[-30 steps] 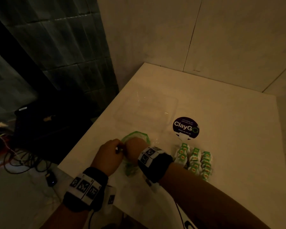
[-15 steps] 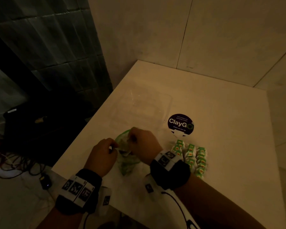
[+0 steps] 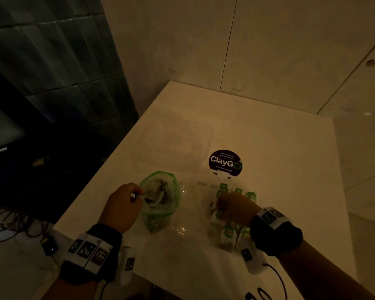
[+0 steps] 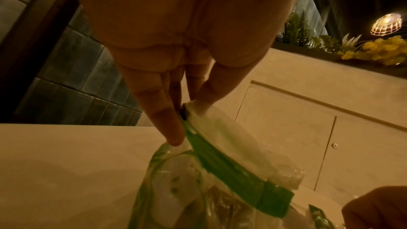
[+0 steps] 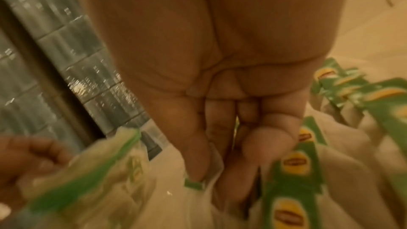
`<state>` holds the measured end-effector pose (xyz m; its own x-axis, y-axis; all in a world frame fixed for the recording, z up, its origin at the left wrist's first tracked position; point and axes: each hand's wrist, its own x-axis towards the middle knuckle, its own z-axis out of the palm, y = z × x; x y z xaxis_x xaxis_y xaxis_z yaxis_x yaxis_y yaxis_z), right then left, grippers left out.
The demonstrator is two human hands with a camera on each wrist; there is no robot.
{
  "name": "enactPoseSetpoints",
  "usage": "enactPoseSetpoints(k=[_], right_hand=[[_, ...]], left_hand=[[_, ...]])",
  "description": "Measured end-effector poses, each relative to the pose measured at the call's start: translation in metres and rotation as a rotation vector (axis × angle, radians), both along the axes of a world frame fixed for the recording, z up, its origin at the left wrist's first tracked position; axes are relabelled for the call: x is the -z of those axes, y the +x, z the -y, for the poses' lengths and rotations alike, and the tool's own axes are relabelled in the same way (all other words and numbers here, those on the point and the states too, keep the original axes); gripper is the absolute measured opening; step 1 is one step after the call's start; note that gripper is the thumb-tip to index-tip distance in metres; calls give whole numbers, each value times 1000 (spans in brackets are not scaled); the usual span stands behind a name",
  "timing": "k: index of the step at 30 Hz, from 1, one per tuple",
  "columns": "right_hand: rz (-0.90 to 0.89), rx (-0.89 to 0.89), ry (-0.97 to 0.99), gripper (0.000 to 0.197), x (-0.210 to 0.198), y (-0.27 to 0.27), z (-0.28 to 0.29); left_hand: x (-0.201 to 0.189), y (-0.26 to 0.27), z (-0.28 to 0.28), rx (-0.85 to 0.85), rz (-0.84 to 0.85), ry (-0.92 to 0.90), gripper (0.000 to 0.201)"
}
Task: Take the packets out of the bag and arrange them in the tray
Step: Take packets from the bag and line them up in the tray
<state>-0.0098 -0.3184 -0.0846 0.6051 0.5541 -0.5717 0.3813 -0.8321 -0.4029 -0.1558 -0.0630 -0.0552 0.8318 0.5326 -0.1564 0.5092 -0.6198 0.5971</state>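
Note:
A clear plastic bag with a green rim [image 3: 160, 199] stands open near the table's front left, with packets inside. My left hand [image 3: 136, 193] pinches its rim, seen close up as the left hand [image 4: 182, 116] on the green strip of the bag [image 4: 231, 166]. Rows of green tea packets [image 3: 238, 191] lie to the right, apparently within a faint clear tray [image 3: 200, 183]. My right hand [image 3: 220, 204] hovers over them. In the wrist view the right hand [image 5: 211, 168] pinches one packet [image 5: 193, 183] among the laid-out packets [image 5: 295, 163].
A second clear plastic container [image 3: 208, 135] sits farther back on the white table [image 3: 279, 148]. A round purple ClayGo sticker [image 3: 225, 162] lies beside it. The table's left edge drops to a dark floor with cables [image 3: 13, 226]. Walls close the back.
My right hand has left the bag's mouth and moved right to the rows of packets, holding a packet. The left hand keeps its pinch on the bag rim.

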Motion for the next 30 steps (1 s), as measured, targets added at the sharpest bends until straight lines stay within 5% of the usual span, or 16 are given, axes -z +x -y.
enactPoseSetpoints(k=[5,14,20,24,30], right_hand=[[85,15,-41,27,10,2,-4],[237,66,4,8,5,2,-5],[344,202,93,8,-17,12,3],[309,318,319,5,-46,12,-8],[125,-102,502,27,-65,-22,-101]], left_hand=[[2,1,2,-2,-2,11,13],[2,0,4,0,11,-2,12],[0,2,3,39,-4,36,11],[-1,2,0,64,24,51,11],[-1,4,1,32,40,6,10]])
